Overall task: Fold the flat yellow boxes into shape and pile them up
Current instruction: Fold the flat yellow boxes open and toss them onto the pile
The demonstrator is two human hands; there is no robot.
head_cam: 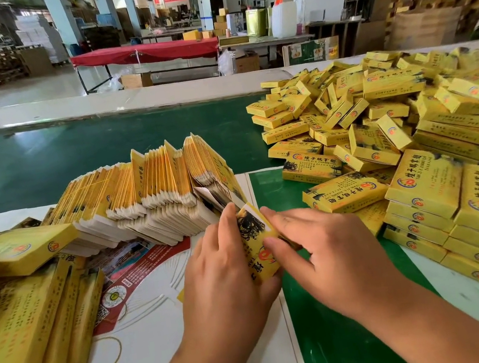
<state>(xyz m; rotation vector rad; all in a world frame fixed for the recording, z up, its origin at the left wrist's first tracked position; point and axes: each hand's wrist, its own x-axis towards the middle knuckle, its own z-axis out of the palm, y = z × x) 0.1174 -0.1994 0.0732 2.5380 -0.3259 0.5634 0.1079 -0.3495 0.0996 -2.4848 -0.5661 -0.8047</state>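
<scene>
- Here, one yellow box (257, 242) is held between both hands, low in the middle of the view; it bears black ink artwork, a red round emblem and a white flap edge at its far end.
- The left hand (224, 267) curls round the box from its left side, fingers behind and thumb underneath, as far as can be seen.
- The right hand (317, 250) presses fingertips and thumb against the box's right edge, pinching it.
- Just beyond the left hand stands one long row of flat boxes (150, 193), packed on edge, too many to count.
- Right of the right hand lies one large heap of folded boxes (415, 131), dozens at least, in two sizes.
- Left of the left hand are several larger yellow boxes (18, 313) and one rubber band (103, 362) on white printed sheets (143, 294).
</scene>
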